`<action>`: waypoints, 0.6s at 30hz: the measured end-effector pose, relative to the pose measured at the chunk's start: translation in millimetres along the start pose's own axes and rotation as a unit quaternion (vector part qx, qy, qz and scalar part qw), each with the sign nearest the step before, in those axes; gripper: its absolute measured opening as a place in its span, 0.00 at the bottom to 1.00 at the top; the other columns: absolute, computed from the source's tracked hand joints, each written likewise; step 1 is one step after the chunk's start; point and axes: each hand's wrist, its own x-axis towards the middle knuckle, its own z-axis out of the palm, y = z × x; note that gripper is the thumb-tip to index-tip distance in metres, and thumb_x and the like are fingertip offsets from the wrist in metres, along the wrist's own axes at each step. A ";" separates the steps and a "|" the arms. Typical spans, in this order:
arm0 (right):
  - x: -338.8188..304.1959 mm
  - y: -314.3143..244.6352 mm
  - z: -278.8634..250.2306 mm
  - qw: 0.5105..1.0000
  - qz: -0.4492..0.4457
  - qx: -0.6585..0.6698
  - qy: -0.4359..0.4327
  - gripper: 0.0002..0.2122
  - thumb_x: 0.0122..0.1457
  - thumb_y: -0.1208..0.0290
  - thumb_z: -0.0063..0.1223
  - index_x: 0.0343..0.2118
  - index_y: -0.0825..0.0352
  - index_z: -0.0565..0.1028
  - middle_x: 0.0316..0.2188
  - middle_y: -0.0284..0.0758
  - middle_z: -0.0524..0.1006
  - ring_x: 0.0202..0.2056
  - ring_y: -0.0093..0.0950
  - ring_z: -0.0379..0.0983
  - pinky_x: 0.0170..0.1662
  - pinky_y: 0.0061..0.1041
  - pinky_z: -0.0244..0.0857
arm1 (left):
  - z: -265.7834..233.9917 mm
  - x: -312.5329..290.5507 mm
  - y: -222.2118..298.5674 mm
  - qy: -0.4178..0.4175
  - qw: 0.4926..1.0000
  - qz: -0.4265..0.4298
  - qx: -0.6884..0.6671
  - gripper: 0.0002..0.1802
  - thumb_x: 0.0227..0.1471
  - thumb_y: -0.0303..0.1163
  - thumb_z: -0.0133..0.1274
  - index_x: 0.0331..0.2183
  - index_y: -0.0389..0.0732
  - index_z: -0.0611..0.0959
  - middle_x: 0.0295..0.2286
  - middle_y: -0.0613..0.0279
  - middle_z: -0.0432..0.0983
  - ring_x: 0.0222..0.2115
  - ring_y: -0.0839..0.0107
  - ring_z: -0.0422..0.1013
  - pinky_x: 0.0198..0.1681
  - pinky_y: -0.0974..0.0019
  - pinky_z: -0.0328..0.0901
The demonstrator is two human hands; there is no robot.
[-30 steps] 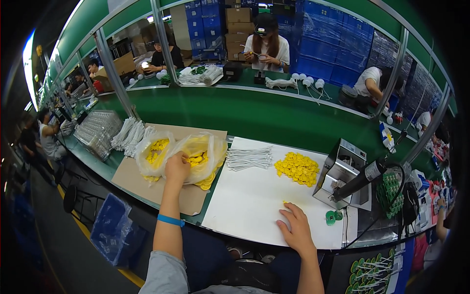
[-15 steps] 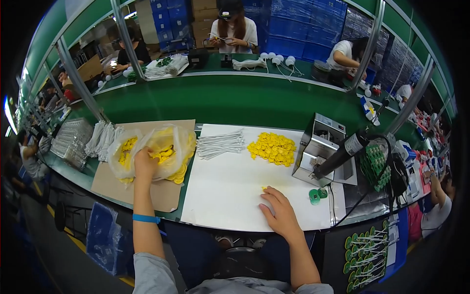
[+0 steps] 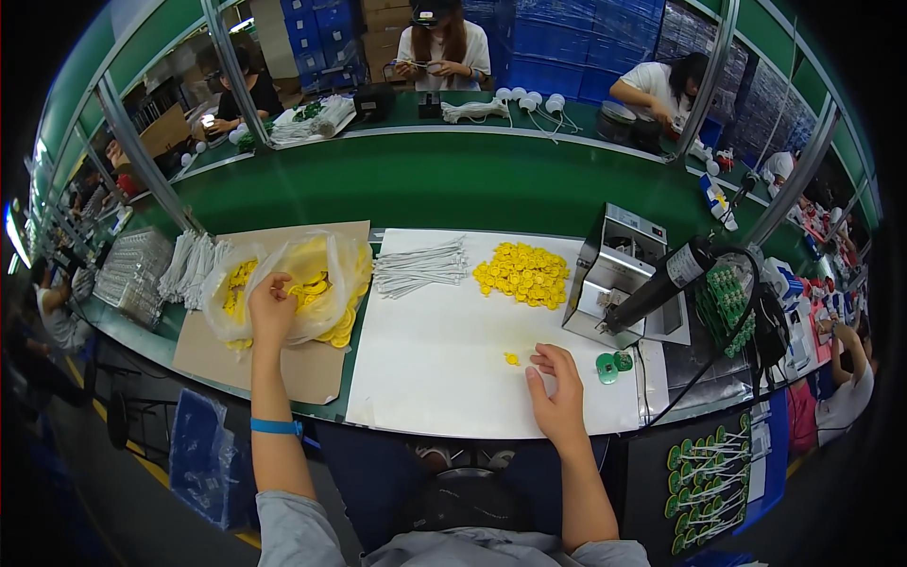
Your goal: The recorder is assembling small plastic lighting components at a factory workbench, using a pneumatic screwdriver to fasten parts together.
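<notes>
Resting flat and spread on the white surface (image 3: 444,378), the right hand (image 3: 559,397) sits beside one small yellow part (image 3: 511,358), light, rigid, best pinched by its rim; farther off, the left hand (image 3: 271,307) grips the soft clear bag (image 3: 283,283).

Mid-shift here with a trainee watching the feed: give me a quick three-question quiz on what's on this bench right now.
1. True or false: the left hand is reaching into the clear plastic bag of yellow parts.
2. What lies nearest the right hand on the white sheet?
A. the single small yellow part
B. the bundle of white ties
C. the heap of yellow parts
3. Fill in: the bag rests on a sheet of brown ______.

Key:
1. True. The fingers are at the bag's open mouth, among the parts.
2. A. It lies just left of the fingertips, apart from them.
3. Cardboard.
</notes>
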 end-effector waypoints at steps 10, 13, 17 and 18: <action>3.7 0.9 4.2 0.986 -0.086 -0.135 -0.044 0.23 0.62 0.78 0.60 0.61 0.72 0.71 0.59 0.48 0.73 0.55 0.40 0.75 0.56 0.34 0.71 | 37.0 -65.1 129.7 -0.119 0.932 0.029 -0.341 0.17 0.57 0.20 0.62 0.49 0.35 0.84 0.42 0.61 0.82 0.38 0.76 0.76 0.43 0.72 0.72; 1.8 -1.5 10.3 0.999 0.030 -0.020 -0.023 0.27 0.62 0.76 0.60 0.64 0.72 0.68 0.63 0.50 0.69 0.60 0.44 0.72 0.61 0.36 0.68 | 73.3 -99.0 143.0 -0.274 0.911 0.025 -0.307 0.18 0.54 0.21 0.64 0.48 0.35 0.85 0.37 0.61 0.83 0.35 0.78 0.77 0.39 0.73 0.74; 1.5 22.8 17.0 0.997 -0.001 -0.073 -0.019 0.28 0.62 0.76 0.60 0.65 0.72 0.67 0.64 0.48 0.68 0.60 0.44 0.71 0.62 0.37 0.67 | 96.1 -128.8 164.7 -0.381 0.895 -0.030 -0.232 0.21 0.54 0.21 0.65 0.51 0.36 0.84 0.41 0.57 0.82 0.40 0.75 0.77 0.41 0.73 0.74; 1.5 28.3 17.4 0.994 -0.016 -0.103 -0.022 0.27 0.63 0.74 0.60 0.64 0.72 0.68 0.64 0.50 0.68 0.61 0.47 0.70 0.65 0.38 0.64 | 105.0 -135.6 163.8 -0.337 0.908 0.015 -0.249 0.23 0.53 0.22 0.65 0.52 0.36 0.84 0.43 0.54 0.81 0.41 0.72 0.78 0.40 0.71 0.75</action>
